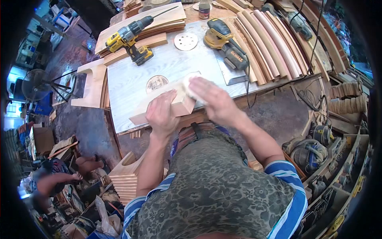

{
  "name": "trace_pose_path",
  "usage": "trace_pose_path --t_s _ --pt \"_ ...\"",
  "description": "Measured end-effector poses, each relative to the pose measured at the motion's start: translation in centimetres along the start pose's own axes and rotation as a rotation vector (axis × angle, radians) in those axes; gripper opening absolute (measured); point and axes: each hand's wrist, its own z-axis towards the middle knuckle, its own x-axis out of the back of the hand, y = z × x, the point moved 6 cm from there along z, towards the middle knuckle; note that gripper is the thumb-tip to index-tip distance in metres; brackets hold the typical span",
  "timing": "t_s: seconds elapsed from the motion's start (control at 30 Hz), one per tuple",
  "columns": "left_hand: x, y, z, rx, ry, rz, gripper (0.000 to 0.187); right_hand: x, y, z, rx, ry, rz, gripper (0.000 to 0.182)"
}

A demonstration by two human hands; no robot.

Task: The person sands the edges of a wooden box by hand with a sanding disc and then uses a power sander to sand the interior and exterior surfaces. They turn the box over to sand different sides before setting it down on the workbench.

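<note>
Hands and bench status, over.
Left hand gripping wooden block. Right hand, blurred, holding pale pad against it. Cordless drill, DeWalt sander beyond, clear of both hands.

"DEWALT" on the sander (234,56)

Observed on bench (127,81): drill (126,36) ahead-left of the grip, sander (218,32) ahead-right, disc (186,41) between the two, slats (274,44) right of the sander.

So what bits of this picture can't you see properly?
All in the head view:
- Pale thing under the right hand: blurred and partly covered by fingers, so I can't tell what it is.
- Wooden piece's underside: turned away, facing the table.
- Left palm: hidden behind the left hand.
- Jar's label: too small to read.
</note>
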Motion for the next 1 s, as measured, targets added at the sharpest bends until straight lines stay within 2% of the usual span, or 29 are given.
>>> trace_pose_path --t_s 0.07,0.13,0.23,0.27,0.3,0.37,0.43,0.5,0.6,0.67,0.7,0.77,0.87,0.9,0.97,1.0 --pt "0.4 0.2 -0.6 0.020 -0.001 0.003 0.043 0.3 -3.5 0.8 0.039 -0.039 0.049 0.066" --pt "0.6 -0.2 -0.8 0.040 -0.006 0.016 0.044 -0.7 -2.0 0.4 0.060 -0.043 0.025 0.066" --pt "0.4 0.6 -1.6 -0.054 -0.016 -0.024 0.043 -1.7 0.4 -0.1 0.062 -0.052 -0.077 0.069" --pt "0.3 0.5 -1.8 -0.050 0.009 -0.001 0.036 -1.8 0.1 -0.7 0.031 -0.072 -0.068 0.068" --pt "0.3 0.3 -1.8 -0.048 0.033 0.025 0.030 -1.5 -1.1 -0.3 0.002 -0.090 -0.056 0.068" --pt "1.0 0.4 -1.8 -0.033 0.044 0.021 0.030 0.0 -5.6 0.8 0.091 -0.153 -0.007 0.063" --pt "1.5 0.5 -1.8 -0.016 0.058 0.016 0.030 -1.1 -2.7 0.0 0.053 -0.123 -0.049 0.062" --pt "1.0 0.7 -1.2 -0.056 -0.014 -0.030 0.029 -0.7 1.2 0.2 -0.054 -0.146 -0.107 0.060" --pt "1.4 0.7 -1.3 -0.033 0.044 0.024 0.030 -1.7 -1.3 0.0 -0.041 -0.134 -0.149 0.061" --pt "1.3 0.2 -1.7 -0.041 0.025 -0.003 0.030 -1.7 -3.7 -0.2 0.184 -0.072 -0.017 0.070" --pt "1.3 0.0 -1.6 -0.057 0.027 -0.025 0.031 -1.4 -2.1 0.5 0.053 -0.102 -0.042 0.071" --pt "1.1 0.2 -1.8 -0.061 0.015 -0.021 0.032 -1.2 2.3 0.0 -0.048 -0.151 -0.111 0.065" --pt "1.7 0.2 -1.1 -0.022 0.030 -0.016 0.033 -1.8 -3.6 0.0 0.065 -0.046 -0.060 0.064" --pt "2.2 0.1 -1.3 0.034 0.056 -0.012 0.033 -0.2 -6.5 1.5 0.106 -0.106 -0.004 0.066" --pt "1.9 -0.4 -1.5 -0.013 0.038 -0.035 0.040 -2.0 -2.1 0.0 0.085 -0.022 -0.037 0.068" --pt "1.6 -0.4 -1.6 -0.065 0.027 -0.056 0.047 -1.7 0.4 0.2 0.039 -0.086 -0.092 0.068"
